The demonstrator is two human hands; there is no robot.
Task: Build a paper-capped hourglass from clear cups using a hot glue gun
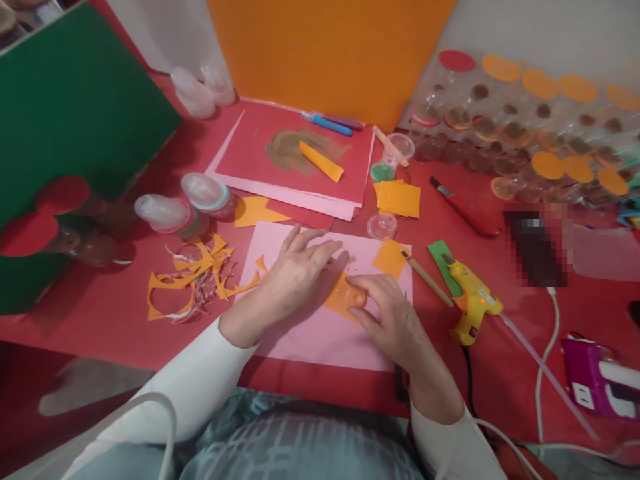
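Note:
My right hand (393, 317) curls its thumb and fingers around a small clear plastic cup (354, 295), which rests on an orange paper square (334, 304). Beside it, my left hand (301, 270) hovers with fingers stretched and apart, holding nothing. Both hands are over a pink sheet (320, 350). Another orange square (391, 259) lies at the sheet's right corner, with a wooden-handled tool (427, 278) across its edge. To the right, a yellow glue gun (473, 300) rests partly on a green strip (443, 263).
Orange paper offcuts (173, 293) lie left. Bottle-like plastic pieces (167, 213) stand behind them. A red-handled cutter (473, 212) and stacked orange squares (400, 199) lie at right. Rows of clear containers (510, 127) fill the back right. A green board (80, 133) stands left.

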